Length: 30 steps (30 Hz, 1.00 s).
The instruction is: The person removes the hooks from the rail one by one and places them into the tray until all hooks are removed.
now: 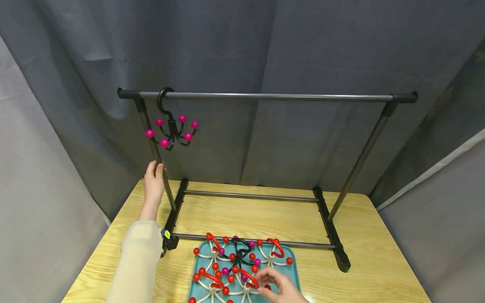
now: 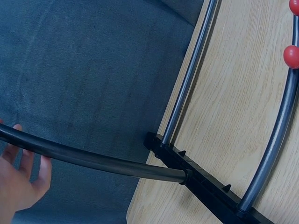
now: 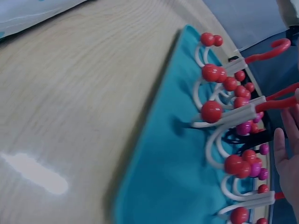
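The left hand [image 1: 153,185] grips the rack's left upright [image 1: 151,141]. The right hand [image 1: 278,286], fingers curled on a red-hooked hanger [image 1: 248,277], rests in the near teal tray [image 1: 289,256].

The rack [image 1: 265,97] spans most of the surface [image 1: 379,252]. Under its top bar, between the two slanted posts, the room is wide open except at the far left, where a black hanger [image 1: 172,128] with pink balls hangs from the bar. The left hand [image 1: 153,183] wraps the left post, closing that corner. Two low rails cross between the black feet; bare wood lies between them. The near rail runs just behind the teal tray [image 1: 291,269], which is crowded with red-balled hooks [image 1: 227,269], the right hand [image 1: 274,284] among them. Right of the tray the surface lies bare up to the right foot.
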Available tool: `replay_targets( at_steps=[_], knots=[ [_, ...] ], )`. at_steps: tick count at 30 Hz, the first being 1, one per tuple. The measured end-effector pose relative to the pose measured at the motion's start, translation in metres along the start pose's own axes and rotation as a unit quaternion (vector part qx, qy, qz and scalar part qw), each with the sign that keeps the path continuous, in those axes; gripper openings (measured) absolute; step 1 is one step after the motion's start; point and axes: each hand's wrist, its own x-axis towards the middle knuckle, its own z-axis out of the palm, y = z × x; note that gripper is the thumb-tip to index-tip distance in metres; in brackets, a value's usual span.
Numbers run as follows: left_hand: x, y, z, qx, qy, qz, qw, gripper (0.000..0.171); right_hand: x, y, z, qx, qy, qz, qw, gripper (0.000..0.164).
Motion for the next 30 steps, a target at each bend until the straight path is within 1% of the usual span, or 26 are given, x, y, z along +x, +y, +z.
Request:
replay_targets(
  at_steps=[2, 6, 8, 14, 19, 22, 26, 30],
  knots=[
    [0.000, 0.000, 0.000, -0.003, 0.000, 0.004, 1.0000, 0.037, 0.002, -0.006, -0.002, 0.000, -0.003, -0.013, 1.000, 0.025],
    [0.001, -0.001, 0.000, -0.011, 0.004, 0.010, 0.9999, 0.037, 0.012, -0.022, -0.005, -0.027, -0.015, -0.075, 0.997, 0.020],
    [0.001, -0.002, 0.000, -0.010, 0.005, 0.009, 0.9999, 0.037, 0.018, -0.030, -0.007, -0.047, -0.017, -0.097, 0.994, 0.018],
    [0.001, -0.005, 0.002, -0.009, 0.004, -0.001, 1.0000, 0.037, 0.041, -0.059, -0.009, -0.103, 0.003, -0.103, 0.989, 0.013],
    [0.002, -0.005, 0.003, -0.011, 0.001, -0.006, 0.9999, 0.037, 0.059, -0.084, -0.011, -0.150, 0.017, -0.122, 0.981, 0.011],
    [0.002, -0.004, 0.002, -0.010, 0.003, -0.006, 0.9999, 0.037, 0.072, -0.099, -0.011, -0.179, 0.026, -0.153, 0.971, 0.013],
    [0.002, -0.004, 0.002, -0.008, 0.009, -0.004, 0.9999, 0.037, 0.092, -0.116, -0.011, -0.217, 0.047, -0.206, 0.953, 0.013],
    [0.003, -0.006, 0.002, -0.006, 0.011, 0.000, 0.9999, 0.037, 0.112, -0.135, -0.009, -0.251, 0.072, -0.228, 0.938, 0.013]
  ],
)
